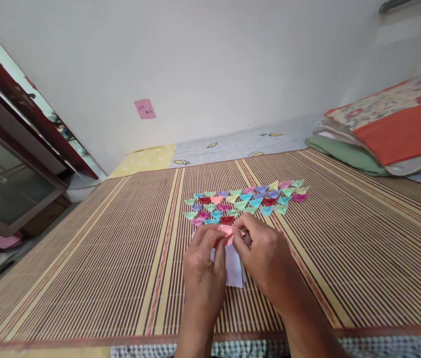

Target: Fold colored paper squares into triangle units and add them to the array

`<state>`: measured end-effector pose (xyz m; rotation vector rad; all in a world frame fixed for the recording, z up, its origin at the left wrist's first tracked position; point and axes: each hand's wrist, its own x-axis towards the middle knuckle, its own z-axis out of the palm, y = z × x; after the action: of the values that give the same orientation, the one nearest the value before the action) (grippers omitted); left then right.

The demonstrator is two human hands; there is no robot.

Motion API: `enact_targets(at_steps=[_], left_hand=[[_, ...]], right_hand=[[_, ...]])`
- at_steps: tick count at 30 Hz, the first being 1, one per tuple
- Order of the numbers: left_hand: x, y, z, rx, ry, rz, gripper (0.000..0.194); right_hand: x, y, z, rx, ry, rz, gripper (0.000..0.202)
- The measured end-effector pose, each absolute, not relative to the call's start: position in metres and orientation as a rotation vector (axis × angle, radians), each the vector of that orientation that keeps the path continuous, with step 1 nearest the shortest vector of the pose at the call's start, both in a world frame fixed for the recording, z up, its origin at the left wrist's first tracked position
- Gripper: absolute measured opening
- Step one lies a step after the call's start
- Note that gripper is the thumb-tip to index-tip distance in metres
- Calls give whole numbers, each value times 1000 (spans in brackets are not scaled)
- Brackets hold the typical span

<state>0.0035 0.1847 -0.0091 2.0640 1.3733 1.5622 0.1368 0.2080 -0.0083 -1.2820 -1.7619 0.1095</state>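
Between my two hands is a small pink piece of folded paper [227,231]. My left hand [206,258] pinches its left side, thumb against fingers. At the right side, my right hand [261,246] grips the paper the same way, with its fingers curled. Below the hands lies a stack of pale paper sheets [234,268], partly covered by them. Just beyond my fingertips, several small folded paper boats [246,198] in many colours stand in rows on the striped mat [121,258].
Folded bedding and an orange floral cushion [400,129] are piled at the right. A white wall [214,64] with a pink note [145,109] rises behind the mat. To the left stands a glass-paned door [9,169]. Checked cloth [225,146] shows along the far edge.
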Motion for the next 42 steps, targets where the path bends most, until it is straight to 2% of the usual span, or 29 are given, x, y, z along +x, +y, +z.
enact_targets(at_steps=[7,14,21,33,42], left_hand=[[6,187,-11,1875,1483,1560,16],[4,188,-11,1863,1477,1545,18],[2,190,-11,1941,1422,1502,18],[3,185,-13,1737,1491,1385,13],[5,183,-8,1736,1431,1391,19]], right_hand=[[134,209,-12,-1295,-1862,29,13],[136,207,-5,-1281,-1872,194,8],[139,206,5,-1051,-1875,181,19],[138,207,2,-1044,-1967,134,17],[138,205,4,-1060,-2016,156,17]])
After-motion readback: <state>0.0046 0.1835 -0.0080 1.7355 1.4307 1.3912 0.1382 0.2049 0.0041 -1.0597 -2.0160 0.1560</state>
